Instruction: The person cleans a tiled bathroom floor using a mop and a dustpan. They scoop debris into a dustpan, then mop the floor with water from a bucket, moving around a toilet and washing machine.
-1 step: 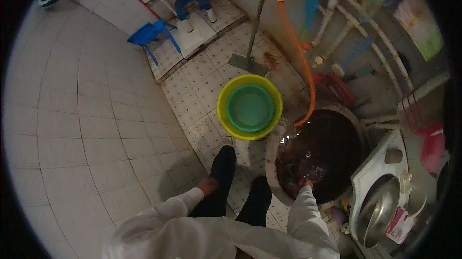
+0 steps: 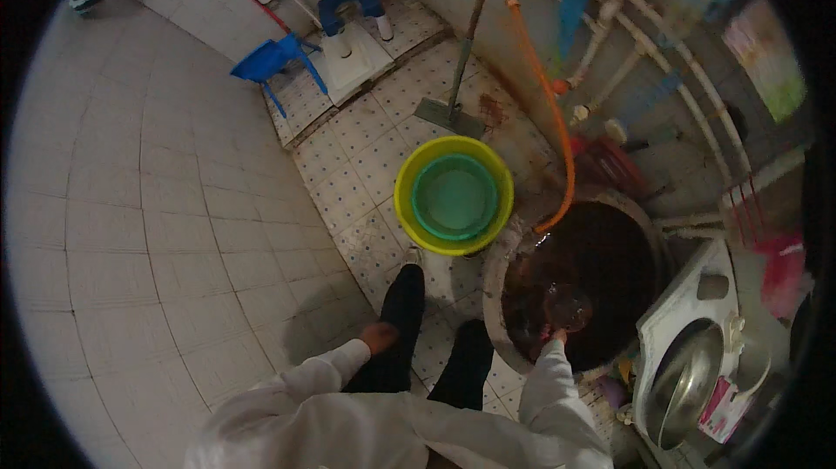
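Note:
My right hand (image 2: 557, 335) reaches down into a large round vat (image 2: 493, 299) of dark liquid on the right. Its fingers are closed around the near end of a round, see-through dipper (image 2: 570, 305), which sits at the liquid's surface. A bit of pink or red shows beside the fingers. My left hand (image 2: 378, 337) is by my left thigh, away from the vat; its fingers are too dim to make out, and I see nothing in it. An orange hose (image 2: 564, 147) runs from a wall tap down to the vat's far rim.
A green basin (image 2: 421, 225) of cloudy water sits inside a yellow basin (image 2: 404, 218) left of the vat. Behind stand a floor squeegee (image 2: 448, 116), a blue chair (image 2: 270, 60) and a squat toilet (image 2: 357, 64). A white sink panel with a metal bowl (image 2: 688, 391) is at right.
The dark liquid's surface has grown calmer, with fewer bright glints near the left rim. The dipper's round shape shows more plainly. My left hand has stayed in place.

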`<state>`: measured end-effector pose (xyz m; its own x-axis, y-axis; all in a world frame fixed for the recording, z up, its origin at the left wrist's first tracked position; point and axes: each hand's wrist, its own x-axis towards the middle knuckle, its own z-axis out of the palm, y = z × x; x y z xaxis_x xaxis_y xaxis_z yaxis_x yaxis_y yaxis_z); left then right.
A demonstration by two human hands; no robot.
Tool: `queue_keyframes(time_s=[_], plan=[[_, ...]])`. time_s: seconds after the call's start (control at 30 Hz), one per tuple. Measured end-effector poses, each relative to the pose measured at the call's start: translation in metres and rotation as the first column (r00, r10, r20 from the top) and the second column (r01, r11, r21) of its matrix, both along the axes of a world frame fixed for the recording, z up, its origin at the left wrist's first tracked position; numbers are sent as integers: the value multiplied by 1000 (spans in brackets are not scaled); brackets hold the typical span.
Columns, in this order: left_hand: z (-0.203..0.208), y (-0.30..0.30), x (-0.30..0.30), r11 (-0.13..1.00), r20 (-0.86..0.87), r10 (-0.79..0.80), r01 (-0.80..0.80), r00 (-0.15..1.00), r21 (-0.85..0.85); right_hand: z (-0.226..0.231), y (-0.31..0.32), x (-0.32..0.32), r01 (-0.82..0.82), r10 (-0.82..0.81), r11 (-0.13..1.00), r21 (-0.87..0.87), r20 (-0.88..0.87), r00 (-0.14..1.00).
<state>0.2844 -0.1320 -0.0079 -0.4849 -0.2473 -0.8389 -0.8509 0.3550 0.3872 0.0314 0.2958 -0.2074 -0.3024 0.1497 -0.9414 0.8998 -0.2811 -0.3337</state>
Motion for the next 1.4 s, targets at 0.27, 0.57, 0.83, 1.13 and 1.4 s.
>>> queue_keyframes(time_s=[0.27, 0.57, 0.83, 1.13, 1.4], plan=[[-17, -126, -1, 894, -149, 365, -301, 919, 331, 159, -113, -4, -239, 287, 940, 242, -188, 939], [18, -260, -21, 461, -33, 854, -727, 519, 509, 306, -469, -225, -531, 455, 846, -54, -448, 770], [34, -287, 9, 307, -39, 941, -798, 337, 518, 373, -683, -346, -597, 559, 785, 166, -607, 566], [29, -246, 32, 267, -4, 952, -830, 305, 490, 323, -479, -249, -355, 149, 910, -212, -632, 760], [-6, -184, 44, 426, -110, 889, -716, 444, 553, 208, -147, -66, -246, 218, 967, -62, -292, 931]])
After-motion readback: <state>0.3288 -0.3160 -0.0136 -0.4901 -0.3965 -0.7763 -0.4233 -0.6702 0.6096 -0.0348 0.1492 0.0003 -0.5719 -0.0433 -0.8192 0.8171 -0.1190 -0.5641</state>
